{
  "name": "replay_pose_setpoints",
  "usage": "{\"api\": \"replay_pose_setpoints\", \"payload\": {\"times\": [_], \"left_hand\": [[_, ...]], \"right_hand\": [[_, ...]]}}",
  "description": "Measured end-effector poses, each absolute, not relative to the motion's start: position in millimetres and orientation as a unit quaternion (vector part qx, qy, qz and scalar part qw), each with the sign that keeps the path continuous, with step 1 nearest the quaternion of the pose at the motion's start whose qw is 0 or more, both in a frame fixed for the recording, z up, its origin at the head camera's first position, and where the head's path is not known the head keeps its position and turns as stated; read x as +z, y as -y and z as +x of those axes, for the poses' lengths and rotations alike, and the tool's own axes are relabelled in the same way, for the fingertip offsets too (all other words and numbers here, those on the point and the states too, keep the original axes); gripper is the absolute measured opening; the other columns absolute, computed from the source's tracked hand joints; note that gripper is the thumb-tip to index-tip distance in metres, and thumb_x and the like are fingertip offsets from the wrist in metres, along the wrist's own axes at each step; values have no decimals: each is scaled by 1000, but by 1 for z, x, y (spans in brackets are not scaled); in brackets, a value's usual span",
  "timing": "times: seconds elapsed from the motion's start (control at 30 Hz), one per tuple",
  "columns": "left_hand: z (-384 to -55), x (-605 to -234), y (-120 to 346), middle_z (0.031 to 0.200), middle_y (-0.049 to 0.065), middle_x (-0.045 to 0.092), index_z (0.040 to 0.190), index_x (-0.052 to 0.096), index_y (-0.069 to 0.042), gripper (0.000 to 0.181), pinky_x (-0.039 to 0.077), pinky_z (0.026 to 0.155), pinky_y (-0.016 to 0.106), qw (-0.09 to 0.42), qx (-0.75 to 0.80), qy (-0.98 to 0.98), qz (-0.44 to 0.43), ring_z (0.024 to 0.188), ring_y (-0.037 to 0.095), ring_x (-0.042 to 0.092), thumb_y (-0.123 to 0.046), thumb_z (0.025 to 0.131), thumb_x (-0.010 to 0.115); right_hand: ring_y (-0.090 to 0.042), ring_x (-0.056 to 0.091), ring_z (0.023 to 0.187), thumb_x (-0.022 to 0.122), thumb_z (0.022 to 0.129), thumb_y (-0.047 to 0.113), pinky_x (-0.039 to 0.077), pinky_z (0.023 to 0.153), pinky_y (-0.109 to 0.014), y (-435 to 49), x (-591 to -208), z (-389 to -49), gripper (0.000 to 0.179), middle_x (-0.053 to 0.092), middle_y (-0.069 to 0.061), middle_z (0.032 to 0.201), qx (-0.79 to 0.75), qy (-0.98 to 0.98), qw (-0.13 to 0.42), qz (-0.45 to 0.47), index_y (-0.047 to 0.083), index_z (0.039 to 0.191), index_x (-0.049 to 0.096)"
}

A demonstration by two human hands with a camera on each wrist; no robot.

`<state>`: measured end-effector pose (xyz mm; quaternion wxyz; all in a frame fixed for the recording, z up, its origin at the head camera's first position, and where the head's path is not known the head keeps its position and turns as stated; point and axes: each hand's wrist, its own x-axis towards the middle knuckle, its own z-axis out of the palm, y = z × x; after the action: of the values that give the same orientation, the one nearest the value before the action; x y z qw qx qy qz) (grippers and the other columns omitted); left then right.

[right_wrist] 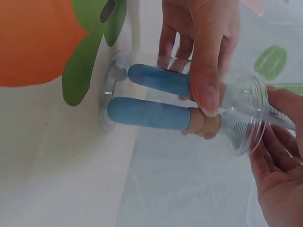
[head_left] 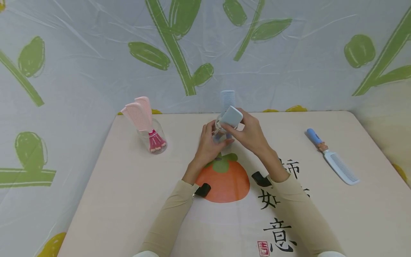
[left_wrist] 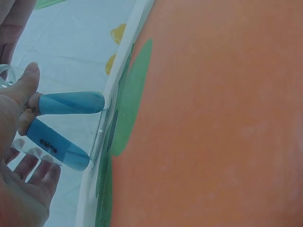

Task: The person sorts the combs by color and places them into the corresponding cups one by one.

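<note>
A clear jar (right_wrist: pixel 258 113) stands near the table's back edge, and my left hand (head_left: pixel 207 144) grips it round the side. Two light-blue combs are in it, handles down. One comb (head_left: pixel 228 99) rises upright at the back. The other comb (head_left: pixel 232 117) leans forward at the mouth, and my right hand (head_left: pixel 252 132) holds its head between thumb and fingers. Through the jar wall in the right wrist view, the lower blue handle (right_wrist: pixel 149 113) and the upper blue handle (right_wrist: pixel 158 79) show, each with a brown figure at its neck.
At the left, a second clear jar (head_left: pixel 163 137) holds pink combs (head_left: pixel 138 114) with dark-pink handles. A light-blue comb (head_left: pixel 340 166) lies at the right of the table (head_left: pixel 128 200). A printed orange persimmon (head_left: pixel 224 184) and black characters mark the cloth before my hands.
</note>
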<state>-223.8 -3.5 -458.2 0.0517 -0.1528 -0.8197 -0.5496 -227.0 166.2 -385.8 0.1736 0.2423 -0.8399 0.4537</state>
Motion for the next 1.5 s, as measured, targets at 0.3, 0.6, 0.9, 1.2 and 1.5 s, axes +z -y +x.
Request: {"api": "replay_pose_setpoints", "payload": {"times": [0.3,0.6,0.9,1.2,1.5], "left_hand": [[-224,-460,4,132,10,44,150,38,-13,81,44,107,42,37,-551,821,-144,125,23,46,-36,87,84],[-223,-459,3,134,9,43,152,36,-14,84,43,109,43,38,-548,823,-146,127,22,45,-35,87,84],[-223,-458,3,135,8,44,153,35,-14,86,42,110,43,33,-540,830,-136,127,22,45,-39,87,84],[-224,-461,4,131,7,44,152,35,-13,84,41,108,38,40,-541,826,-153,124,19,44,-36,87,84],[-224,-461,4,132,7,44,152,35,-13,83,42,107,40,39,-544,824,-154,123,19,44,-38,88,83]], "right_hand": [[-29,68,106,83,85,4,56,94,-45,-182,-383,-220,50,67,-15,119,445,840,158,269,-5,129,61],[-30,64,110,85,81,-3,55,94,-47,-204,-383,-214,55,64,-14,124,416,841,160,306,-4,130,59],[-32,63,113,82,83,-4,54,94,-48,-231,-387,-208,52,64,-17,125,397,861,160,276,-4,130,60],[-33,64,112,80,85,-5,49,98,-19,-261,-390,-200,51,65,-16,126,392,872,168,241,-3,132,60],[-21,62,110,79,83,-11,45,96,-11,-290,-396,-195,52,64,-18,127,400,870,191,214,-3,132,61]]}}
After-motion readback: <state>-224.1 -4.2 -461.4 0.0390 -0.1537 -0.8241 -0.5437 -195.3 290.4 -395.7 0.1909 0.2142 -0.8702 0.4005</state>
